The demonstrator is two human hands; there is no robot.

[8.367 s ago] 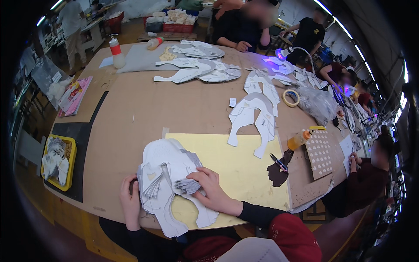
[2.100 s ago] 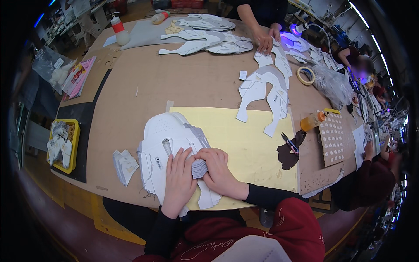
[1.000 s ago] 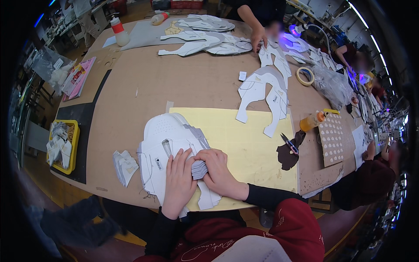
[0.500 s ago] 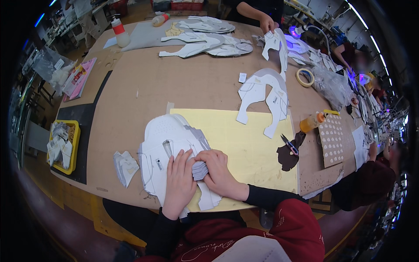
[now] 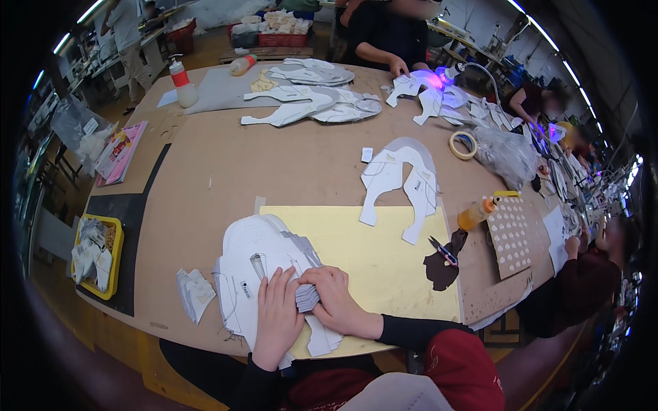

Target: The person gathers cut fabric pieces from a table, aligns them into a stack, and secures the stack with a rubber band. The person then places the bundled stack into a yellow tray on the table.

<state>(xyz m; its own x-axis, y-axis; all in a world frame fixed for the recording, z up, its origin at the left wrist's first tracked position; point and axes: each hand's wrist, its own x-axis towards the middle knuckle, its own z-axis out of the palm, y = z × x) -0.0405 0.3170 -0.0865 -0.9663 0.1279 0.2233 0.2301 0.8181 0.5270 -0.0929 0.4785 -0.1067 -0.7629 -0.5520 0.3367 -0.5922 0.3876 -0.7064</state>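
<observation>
A pile of white and grey shoe uppers (image 5: pixel 236 236) lies in front of me, partly over a yellow sheet (image 5: pixel 384 274). My left hand (image 5: pixel 278 316) rests on the pile, fingers stretched and lying flat. Curled round a thick bunch of grey layered upper edges (image 5: pixel 306 297), my right hand (image 5: pixel 336 303) holds it beside the left hand's fingers. Whether the bunch is part of the pile or separate pieces is hidden by my hands. Left of the pile sit small white cut pieces (image 5: pixel 195 294). More shoe uppers (image 5: pixel 404 171) lie beyond the yellow sheet.
Thread snips (image 5: pixel 444 252) lie on dark brown material (image 5: pixel 442 274) at the right. Nearby are an orange bottle (image 5: pixel 474 215), a tape roll (image 5: pixel 463 145) and a dotted board (image 5: pixel 508 236). A yellow basket (image 5: pixel 118 264) stands left. Across the table, a co-worker's hand (image 5: pixel 398 66) touches uppers under a lamp.
The view has tilted up, so the table sits lower in the picture. My hands keep their hold and place on the pile. The co-worker has lowered the lifted upper to the table.
</observation>
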